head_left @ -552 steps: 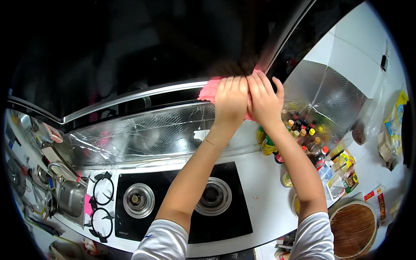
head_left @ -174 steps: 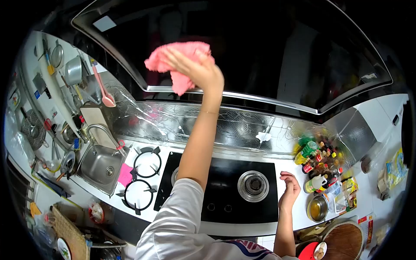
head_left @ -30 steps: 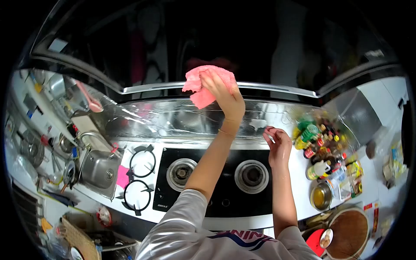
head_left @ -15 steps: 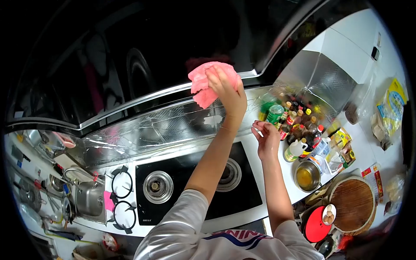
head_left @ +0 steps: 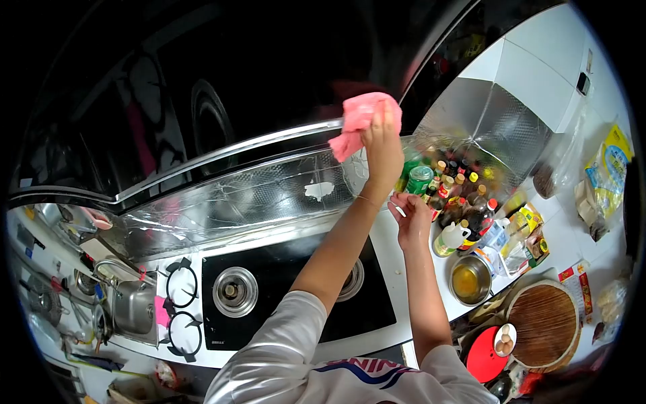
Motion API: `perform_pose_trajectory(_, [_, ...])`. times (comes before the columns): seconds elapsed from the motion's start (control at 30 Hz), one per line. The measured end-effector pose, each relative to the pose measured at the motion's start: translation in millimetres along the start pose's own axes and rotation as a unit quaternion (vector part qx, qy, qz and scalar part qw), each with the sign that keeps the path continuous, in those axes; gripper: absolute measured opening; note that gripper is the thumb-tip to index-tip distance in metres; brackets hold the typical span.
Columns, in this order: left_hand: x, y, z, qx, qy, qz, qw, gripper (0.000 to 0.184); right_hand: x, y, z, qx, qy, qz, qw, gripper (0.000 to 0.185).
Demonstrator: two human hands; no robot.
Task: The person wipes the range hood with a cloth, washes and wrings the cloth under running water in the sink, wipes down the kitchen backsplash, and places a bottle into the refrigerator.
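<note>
A pink cloth (head_left: 363, 114) is pressed by my left hand (head_left: 385, 151) against the lower edge of the glossy black range hood (head_left: 269, 138). My left arm reaches across above the black gas stove (head_left: 282, 269). My right hand (head_left: 412, 217) hovers over the white counter near a green can (head_left: 420, 179) and the bottles, holding nothing, its fingers loosely bent and apart. Part of the right burner is hidden behind my left arm.
Several sauce bottles (head_left: 481, 219) crowd the right corner, with a metal pot (head_left: 470, 279) in front. Two black pot rings (head_left: 185, 331) lie left of the stove beside the sink (head_left: 138, 308). A round wooden board (head_left: 544, 323) and a red lid (head_left: 486, 357) are at lower right.
My left hand has slid the pink cloth to the right along the hood's edge. My right hand has barely moved. The whole view has shifted slightly.
</note>
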State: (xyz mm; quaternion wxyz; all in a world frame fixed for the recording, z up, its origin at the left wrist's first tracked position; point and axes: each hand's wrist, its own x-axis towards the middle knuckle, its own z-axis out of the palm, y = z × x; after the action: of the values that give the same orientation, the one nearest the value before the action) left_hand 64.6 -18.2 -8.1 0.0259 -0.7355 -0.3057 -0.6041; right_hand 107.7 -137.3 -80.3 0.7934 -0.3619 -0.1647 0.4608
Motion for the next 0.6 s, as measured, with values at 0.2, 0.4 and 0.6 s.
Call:
perform_pose_trajectory(0.2, [-5, 22, -3, -0.094, -0.049, 0.031, 0.994, 0.064, 1, -10, -13, -0.002, 0.01, -0.002, 1.0, 0.019])
perform_pose_trajectory(0.4, [-25, 22, -59, -0.499, -0.104, -0.203, 0.836, 0.054, 7, -21, -9, -0.006, -0.011, -0.011, 1.0, 0.02])
perform_pose_trajectory(0.6, [-42, 13, -124, -0.751, -0.103, -0.423, 0.496, 0.043, -1, -39, 28, 0.048, -0.196, 0.017, 0.979, 0.056])
